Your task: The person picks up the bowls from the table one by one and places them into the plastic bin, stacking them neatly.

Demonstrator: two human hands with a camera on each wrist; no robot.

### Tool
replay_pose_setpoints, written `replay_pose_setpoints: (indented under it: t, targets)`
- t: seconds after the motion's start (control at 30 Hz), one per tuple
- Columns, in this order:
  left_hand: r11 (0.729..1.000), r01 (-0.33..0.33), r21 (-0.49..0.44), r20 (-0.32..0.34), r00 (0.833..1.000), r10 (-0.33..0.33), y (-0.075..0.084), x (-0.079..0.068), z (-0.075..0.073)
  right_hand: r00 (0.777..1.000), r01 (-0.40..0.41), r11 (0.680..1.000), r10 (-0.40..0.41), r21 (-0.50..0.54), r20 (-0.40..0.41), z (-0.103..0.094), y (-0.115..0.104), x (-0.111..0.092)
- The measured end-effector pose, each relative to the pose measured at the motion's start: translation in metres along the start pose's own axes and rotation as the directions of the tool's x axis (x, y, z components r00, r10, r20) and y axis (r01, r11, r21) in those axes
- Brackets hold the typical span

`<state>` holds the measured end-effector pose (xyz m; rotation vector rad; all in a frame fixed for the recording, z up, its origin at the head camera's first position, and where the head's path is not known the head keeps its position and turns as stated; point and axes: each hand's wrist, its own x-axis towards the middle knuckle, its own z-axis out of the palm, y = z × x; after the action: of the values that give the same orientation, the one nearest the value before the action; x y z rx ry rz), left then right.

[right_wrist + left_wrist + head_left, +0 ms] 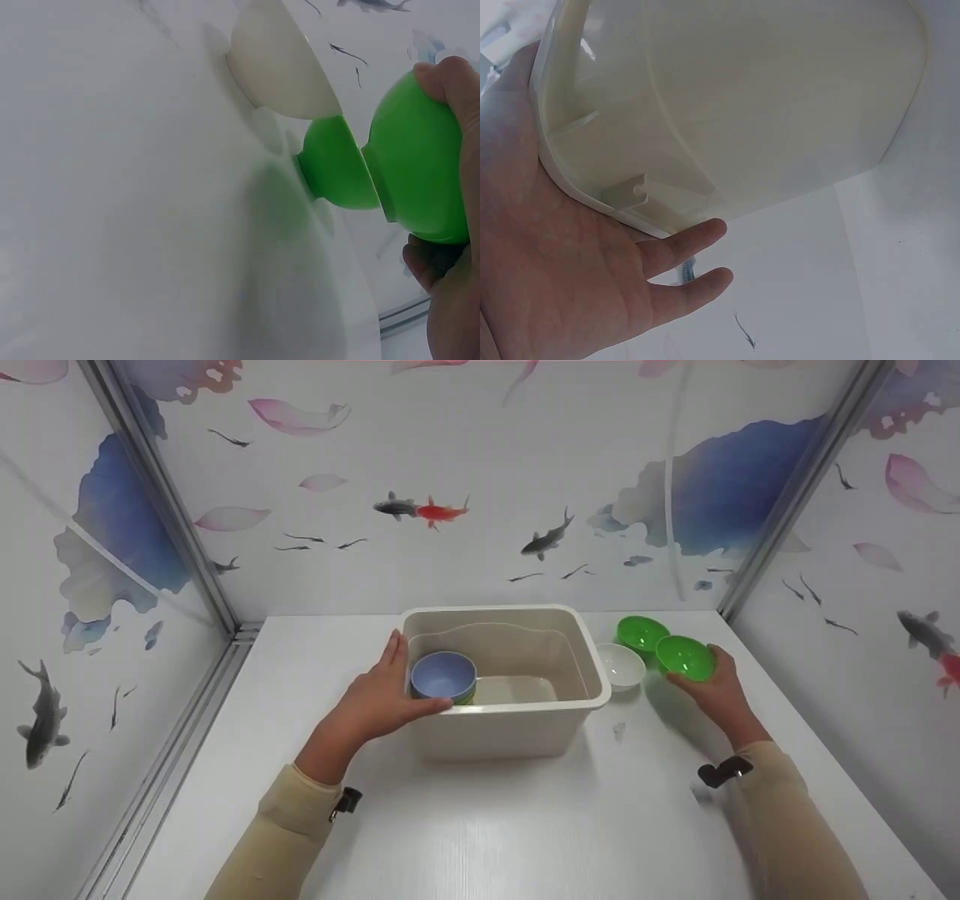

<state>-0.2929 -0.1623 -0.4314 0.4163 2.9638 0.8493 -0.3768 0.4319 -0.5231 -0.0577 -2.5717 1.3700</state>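
My left hand (379, 697) rests on the near left corner of a cream plastic bin (495, 731), its thumb along the front rim and its fingers straight against the left side. In the left wrist view, two extended fingers (694, 296) reach past the rim. Inside the bin, a blue bowl (442, 676) sits on top of a green one, mostly hidden. My right hand (716, 690) holds a green bowl (684, 658) by its rim, raised over the table. Beside it stand another green bowl (642, 634) and a white bowl (621, 667).
The white table (480, 840) runs up to patterned panels (480, 555) at the back and both sides. Metal frame posts (802, 480) stand at the corners. A small pale mark (619, 731) shows on the table right of the bin.
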Motion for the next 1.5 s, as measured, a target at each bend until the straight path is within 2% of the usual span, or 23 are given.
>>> replay_pose_setpoints:
  t: [0.23, 0.47, 0.67, 0.9, 1.5]
  targets:
    - [1.0, 0.005, 0.001, 0.003, 1.0, -0.005, 0.001, 0.0, -0.001, 0.998, 0.017, 1.0, -0.015, -0.025, 0.059, 0.004, -0.017, 0.0]
    - [1.0, 0.005, 0.001, 0.005, 1.0, -0.005, 0.001, -0.001, -0.001, 0.994, 0.0, 0.999, 0.004, -0.034, 0.113, 0.004, -0.041, -0.001]
    - [1.0, 0.008, -0.001, 0.013, 1.0, -0.008, 0.0, 0.001, 0.0, 0.99, 0.027, 1.0, -0.028, 0.008, 0.137, 0.006, -0.058, -0.005]
    - [1.0, 0.004, 0.0, 0.009, 1.0, -0.004, 0.0, 0.001, 0.0, 0.987, 0.073, 0.997, -0.068, -0.029, 0.149, 0.009, -0.072, -0.006]
    - [1.0, -0.005, -0.003, 0.001, 1.0, 0.005, 0.0, 0.001, 0.0, 0.974, 0.163, 0.986, -0.155, -0.037, 0.167, 0.011, -0.105, -0.011]
